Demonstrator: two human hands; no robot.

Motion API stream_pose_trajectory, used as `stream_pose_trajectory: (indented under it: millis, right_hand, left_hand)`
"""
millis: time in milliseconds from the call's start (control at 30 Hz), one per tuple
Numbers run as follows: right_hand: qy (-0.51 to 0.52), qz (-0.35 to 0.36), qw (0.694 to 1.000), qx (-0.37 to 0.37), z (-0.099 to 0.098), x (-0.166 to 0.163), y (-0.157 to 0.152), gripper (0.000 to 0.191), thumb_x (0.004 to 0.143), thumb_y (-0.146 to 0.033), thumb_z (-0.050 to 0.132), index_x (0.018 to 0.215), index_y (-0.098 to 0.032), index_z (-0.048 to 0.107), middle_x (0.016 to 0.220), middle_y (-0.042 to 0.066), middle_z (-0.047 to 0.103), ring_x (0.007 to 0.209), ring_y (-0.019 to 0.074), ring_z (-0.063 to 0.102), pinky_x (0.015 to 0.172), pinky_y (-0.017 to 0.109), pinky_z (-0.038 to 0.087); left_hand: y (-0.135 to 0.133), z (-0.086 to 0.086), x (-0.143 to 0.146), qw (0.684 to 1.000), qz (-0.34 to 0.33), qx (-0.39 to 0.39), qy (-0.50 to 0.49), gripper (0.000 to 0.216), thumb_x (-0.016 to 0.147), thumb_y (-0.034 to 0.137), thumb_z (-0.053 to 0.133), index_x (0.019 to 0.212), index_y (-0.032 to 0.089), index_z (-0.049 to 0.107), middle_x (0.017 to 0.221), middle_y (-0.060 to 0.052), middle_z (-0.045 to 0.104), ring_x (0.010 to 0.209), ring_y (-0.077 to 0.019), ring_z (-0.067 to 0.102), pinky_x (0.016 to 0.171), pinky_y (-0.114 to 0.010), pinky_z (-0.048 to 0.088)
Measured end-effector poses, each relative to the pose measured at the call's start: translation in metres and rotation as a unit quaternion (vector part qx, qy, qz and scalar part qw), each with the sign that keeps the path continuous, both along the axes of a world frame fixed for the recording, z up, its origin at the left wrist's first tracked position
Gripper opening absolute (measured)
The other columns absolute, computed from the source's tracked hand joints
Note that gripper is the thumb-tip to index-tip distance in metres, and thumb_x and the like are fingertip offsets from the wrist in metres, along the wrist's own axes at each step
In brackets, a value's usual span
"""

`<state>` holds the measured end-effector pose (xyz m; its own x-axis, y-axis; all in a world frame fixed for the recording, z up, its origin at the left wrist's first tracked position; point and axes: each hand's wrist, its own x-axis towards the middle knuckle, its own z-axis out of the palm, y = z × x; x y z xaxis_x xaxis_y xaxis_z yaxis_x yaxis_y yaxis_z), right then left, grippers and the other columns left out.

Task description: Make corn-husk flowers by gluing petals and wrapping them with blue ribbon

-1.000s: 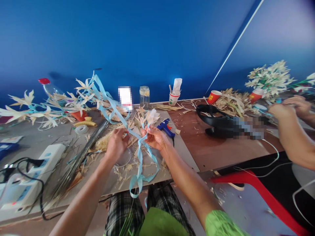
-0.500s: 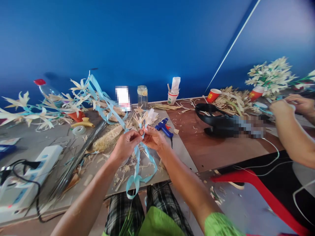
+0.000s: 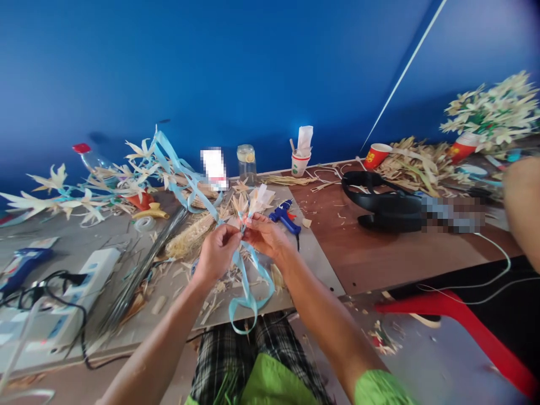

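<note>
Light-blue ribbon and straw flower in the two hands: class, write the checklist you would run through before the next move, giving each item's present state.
1. The left hand and right hand meet at the pale straw flower: ok.
2. The light-blue ribbon is pinched in the left hand's grip: ok.
3. Ribbon wound tight on the stem: cannot tell, fingers hide it.
4. Ribbon's loose loop hangs free over the grey board front edge: ok.
5. The blue glue gun lies apart from both hands: ok.
6. The co-worker's arm is far off at the right: ok.
</note>
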<state>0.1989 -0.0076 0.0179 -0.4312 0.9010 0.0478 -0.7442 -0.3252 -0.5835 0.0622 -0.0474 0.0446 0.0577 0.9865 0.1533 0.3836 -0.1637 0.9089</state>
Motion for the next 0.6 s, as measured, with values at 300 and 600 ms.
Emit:
stream_pose_trajectory:
  millis: [300, 600]
  right_hand:
    - [-0.061, 0.013, 0.996, 0.062, 0.004, 0.005, -0.001, 0.026, 0.063, -0.029, 0.079, 0.067, -0.016, 0.057, 0.07, 0.0, 0.065, 0.048, 0.0056, 0.052, 0.048, 0.018, 0.043]
    - [-0.081, 0.004, 0.99, 0.112, 0.009, 0.008, -0.006, 0.026, 0.064, -0.033, 0.078, 0.072, -0.017, 0.059, 0.07, -0.002, 0.059, 0.057, 0.0066, 0.051, 0.055, 0.021, 0.041]
  left_hand:
    - [-0.016, 0.016, 0.003, 0.995, 0.004, 0.036, 0.092, 0.02, 0.081, 0.034, 0.052, 0.077, 0.016, 0.061, 0.063, 0.002, 0.054, 0.056, -0.0105, 0.043, 0.054, -0.022, 0.034]
    - [-0.027, 0.02, 0.003, 0.934, 0.027, 0.228, 0.273, 0.016, 0.086, 0.023, 0.046, 0.08, 0.018, 0.06, 0.076, -0.005, 0.062, 0.072, -0.0149, 0.056, 0.07, -0.025, 0.041]
